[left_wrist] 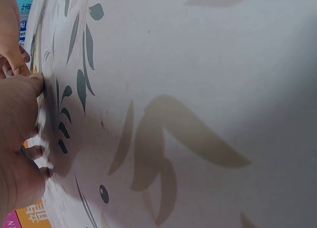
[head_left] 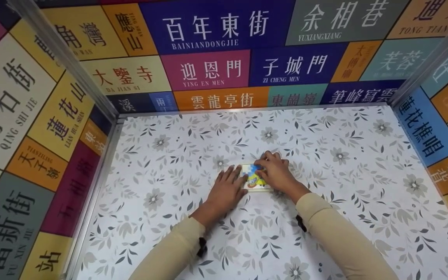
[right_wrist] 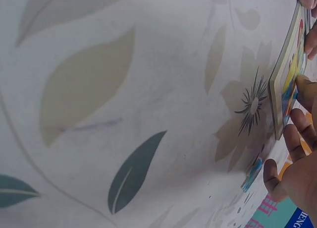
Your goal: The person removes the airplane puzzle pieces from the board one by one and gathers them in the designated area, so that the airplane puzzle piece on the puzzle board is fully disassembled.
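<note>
A small flat picture board [head_left: 258, 189] with a light rim and a yellow and blue cartoon, like a child's puzzle, lies on the table. My left hand [head_left: 226, 190] rests at its left side, fingers spread and thumb tip at the near corner. Over the board's right part bends my right hand [head_left: 277, 171], thumb and index finger on the picture; in the right wrist view the thumb [right_wrist: 307, 91] touches a blue patch. I cannot tell whether these fingers pinch a loose piece. A small blue piece [right_wrist: 252, 174] lies on the table near the right hand's other fingers.
The table [head_left: 325, 233] has a white cover printed with grey flowers and leaves. Upright panels [head_left: 212, 70] with coloured blocks of Chinese lettering enclose its back, left and right sides, with metal edging [head_left: 91, 186] along the left.
</note>
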{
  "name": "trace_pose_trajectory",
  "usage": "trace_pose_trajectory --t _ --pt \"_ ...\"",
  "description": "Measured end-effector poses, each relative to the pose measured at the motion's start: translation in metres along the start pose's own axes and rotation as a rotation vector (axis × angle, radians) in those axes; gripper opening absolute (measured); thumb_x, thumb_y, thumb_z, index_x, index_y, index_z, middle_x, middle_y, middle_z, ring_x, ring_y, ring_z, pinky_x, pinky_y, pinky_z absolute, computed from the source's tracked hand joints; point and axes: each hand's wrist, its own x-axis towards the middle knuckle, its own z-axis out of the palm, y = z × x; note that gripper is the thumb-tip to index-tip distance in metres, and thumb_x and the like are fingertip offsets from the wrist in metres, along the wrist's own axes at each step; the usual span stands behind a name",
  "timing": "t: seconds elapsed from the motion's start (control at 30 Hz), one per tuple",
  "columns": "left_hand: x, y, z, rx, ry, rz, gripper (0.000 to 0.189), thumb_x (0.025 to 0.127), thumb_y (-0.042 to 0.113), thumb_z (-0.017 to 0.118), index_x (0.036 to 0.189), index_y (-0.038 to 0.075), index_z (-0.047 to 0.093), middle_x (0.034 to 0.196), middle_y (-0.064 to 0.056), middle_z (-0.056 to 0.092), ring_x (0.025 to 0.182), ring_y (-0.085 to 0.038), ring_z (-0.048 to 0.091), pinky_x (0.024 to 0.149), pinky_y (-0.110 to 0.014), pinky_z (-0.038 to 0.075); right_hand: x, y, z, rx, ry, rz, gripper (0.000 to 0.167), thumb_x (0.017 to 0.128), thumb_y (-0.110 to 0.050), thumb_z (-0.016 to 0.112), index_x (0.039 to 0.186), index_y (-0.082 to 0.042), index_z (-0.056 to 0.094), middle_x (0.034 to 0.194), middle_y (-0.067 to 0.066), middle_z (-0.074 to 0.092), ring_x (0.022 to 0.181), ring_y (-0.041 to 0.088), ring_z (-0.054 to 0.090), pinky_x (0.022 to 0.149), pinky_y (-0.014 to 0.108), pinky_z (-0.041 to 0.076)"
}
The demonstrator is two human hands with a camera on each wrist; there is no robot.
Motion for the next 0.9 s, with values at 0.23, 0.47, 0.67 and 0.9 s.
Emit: trace_pose_trajectory --t 0.23,0.47,0.67,0.9 --pt "-0.0016 -0.0008 -0.0003 -0.021 -0.008 0.002 0.056 0.118 0.046 0.047 0.168 0.021 0.048 0.183 -0.011 0.03 0.17 -0.035 0.029 0.137 -0.058 0.031 0.0034 -0.0048 0.0019 0.0 0.005 0.027 0.026 0.107 -0.024 0.074 0.131 -0.013 0.077 0.134 0.011 0.057 0.121 0.037 0.048 0.099 0.067 0.04" --pt "-0.0008 -0.0004 -0.0015 -0.035 0.003 0.007 0.055 0.118 0.045 0.049 0.167 0.02 0.049 0.182 -0.012 0.032 0.169 -0.036 0.03 0.136 -0.059 0.031 0.0043 -0.0064 0.0018 0.023 0.015 0.025 0.022 0.106 -0.019 0.075 0.127 -0.011 0.079 0.13 0.01 0.055 0.117 0.035 0.045 0.095 0.062 0.038" --pt "-0.0002 -0.0004 -0.0021 -0.027 0.004 0.006 0.056 0.118 0.045 0.048 0.167 0.019 0.049 0.182 -0.012 0.032 0.169 -0.037 0.03 0.136 -0.059 0.031 0.0068 -0.0062 0.0017 0.029 0.024 0.024 0.021 0.106 -0.016 0.075 0.125 -0.011 0.079 0.127 0.011 0.055 0.114 0.035 0.046 0.091 0.061 0.04" --pt "0.0003 0.0008 -0.003 -0.033 -0.012 -0.001 0.056 0.118 0.045 0.048 0.168 0.019 0.048 0.183 -0.012 0.031 0.17 -0.036 0.029 0.137 -0.058 0.029 0.0098 -0.007 0.0014 0.038 -0.005 0.049 0.017 0.106 -0.013 0.074 0.123 -0.009 0.076 0.126 0.012 0.057 0.115 0.036 0.048 0.093 0.061 0.041"
